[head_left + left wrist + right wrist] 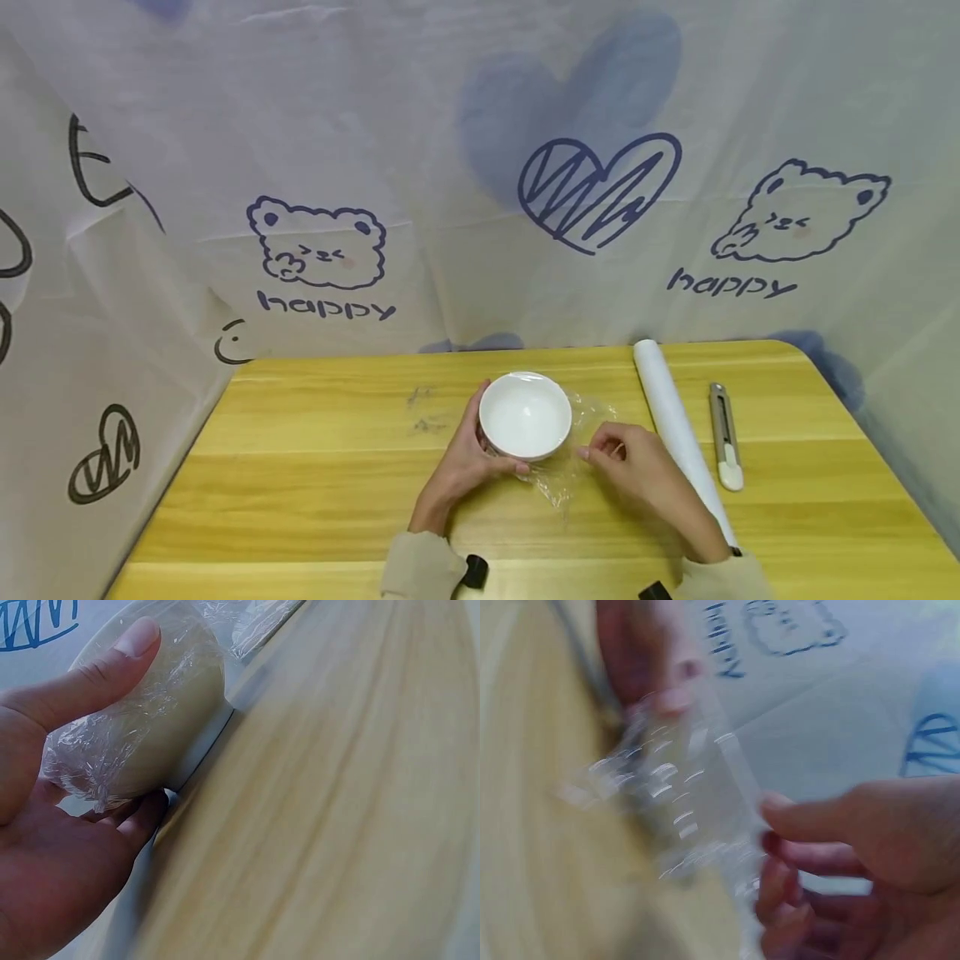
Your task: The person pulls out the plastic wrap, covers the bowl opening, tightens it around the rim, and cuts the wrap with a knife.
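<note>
A white bowl [525, 414] is tilted above the wooden table, its inside facing the head camera. My left hand [467, 454] grips it from the left, thumb along the near side and fingers around the far side and underneath. Clear plastic wrap [169, 690] clings in wrinkles to the bowl's outer wall in the left wrist view. Loose wrap [557, 483] spreads from the bowl's right and near sides. Right of the bowl, my right hand [637, 467] pinches the edge of this wrap between thumb and curled fingers; the right wrist view is blurred there.
A long white roll [675, 417] lies on the table, passing behind the right forearm. Right of it is a grey and white utility knife [724, 437]. Cloth with printed drawings [420, 267] hangs behind the wooden table [300, 483].
</note>
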A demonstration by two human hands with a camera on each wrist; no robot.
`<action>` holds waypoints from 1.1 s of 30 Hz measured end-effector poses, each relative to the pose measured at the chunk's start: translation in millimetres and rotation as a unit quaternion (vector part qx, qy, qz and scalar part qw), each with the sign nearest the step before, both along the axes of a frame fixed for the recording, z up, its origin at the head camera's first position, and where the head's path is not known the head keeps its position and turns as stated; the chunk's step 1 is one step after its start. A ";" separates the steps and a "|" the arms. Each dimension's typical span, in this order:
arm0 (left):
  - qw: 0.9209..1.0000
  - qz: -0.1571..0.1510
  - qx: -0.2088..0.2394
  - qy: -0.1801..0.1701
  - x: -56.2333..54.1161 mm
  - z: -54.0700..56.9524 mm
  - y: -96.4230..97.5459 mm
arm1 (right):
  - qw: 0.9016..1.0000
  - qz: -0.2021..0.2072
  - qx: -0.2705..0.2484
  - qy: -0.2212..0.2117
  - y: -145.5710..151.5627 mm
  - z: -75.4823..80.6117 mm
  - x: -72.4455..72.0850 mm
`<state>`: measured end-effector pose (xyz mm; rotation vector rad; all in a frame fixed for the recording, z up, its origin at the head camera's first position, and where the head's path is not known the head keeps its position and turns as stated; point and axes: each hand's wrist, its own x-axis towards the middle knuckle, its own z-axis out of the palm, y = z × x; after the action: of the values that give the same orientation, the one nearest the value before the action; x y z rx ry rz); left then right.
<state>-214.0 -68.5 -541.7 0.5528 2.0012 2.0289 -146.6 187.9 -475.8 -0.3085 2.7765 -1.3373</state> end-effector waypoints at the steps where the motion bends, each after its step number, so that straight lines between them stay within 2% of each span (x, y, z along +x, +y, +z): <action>1: 1.000 0.000 0.001 0.000 0.2 -0.1 0.1 | 0.999 0.025 -0.018 -0.012 -0.7 2.4 0.5; 4: 1.000 0.005 0.004 -0.001 0.4 0.0 0.4 | 0.990 0.107 -0.071 -0.065 -8.2 1.0 0.5; 6: 1.000 0.006 0.005 -0.004 0.2 0.7 0.6 | 0.978 0.135 -0.107 -0.116 -16.3 -6.6 0.3; 10: 1.000 0.000 0.004 -0.013 -0.2 0.5 0.3 | 0.964 0.136 -0.151 -0.172 -28.2 -25.2 0.0; 13: 1.000 -0.010 0.011 -0.022 -0.5 0.1 -0.2 | 0.956 0.134 -0.185 -0.183 -32.8 -33.3 -0.1; 15: 0.999 -0.015 0.020 -0.027 -0.6 0.7 -0.8 | 0.946 0.142 -0.216 -0.195 -33.2 -34.9 -0.4; 17: 0.999 -0.018 0.025 -0.034 -1.0 1.3 -1.3 | 0.923 0.158 -0.267 -0.226 -31.4 -36.2 -0.9; 21: 0.999 -0.020 0.030 -0.037 -1.4 1.1 -2.2 | 0.863 0.195 -0.357 -0.299 -25.9 -37.7 -2.1; 22: 0.999 -0.019 0.032 -0.037 -1.2 0.8 -2.2 | 0.852 0.200 -0.368 -0.313 -24.6 -38.1 -2.2; 24: 0.998 -0.022 0.038 -0.036 -1.0 0.2 -2.4 | 0.837 0.218 -0.382 -0.327 -22.3 -38.3 -2.4; 26: 0.998 -0.025 0.042 -0.039 -1.1 -0.5 -2.9 | 0.826 0.231 -0.388 -0.338 -18.6 -38.0 -2.9; 28: 0.998 -0.028 0.048 -0.042 -1.1 -0.5 -3.7 | 0.820 0.238 -0.389 -0.345 -13.1 -35.8 -3.6; 30: 0.997 -0.035 0.052 -0.047 -1.7 -0.4 -5.3 | 0.824 0.236 -0.383 -0.346 -5.2 -31.4 -4.8; 31: 0.996 -0.044 0.058 -0.048 -2.3 -0.2 -6.8 | 0.832 0.227 -0.374 -0.341 -0.6 -28.4 -5.5; 33: 0.995 -0.063 0.067 -0.048 -3.4 0.7 -11.4 | 0.861 0.190 -0.349 -0.317 8.9 -20.9 -6.7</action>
<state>-217.4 -79.9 -540.9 0.5804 1.7417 2.0818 -153.3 196.8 -496.8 -0.3287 1.5421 -1.8443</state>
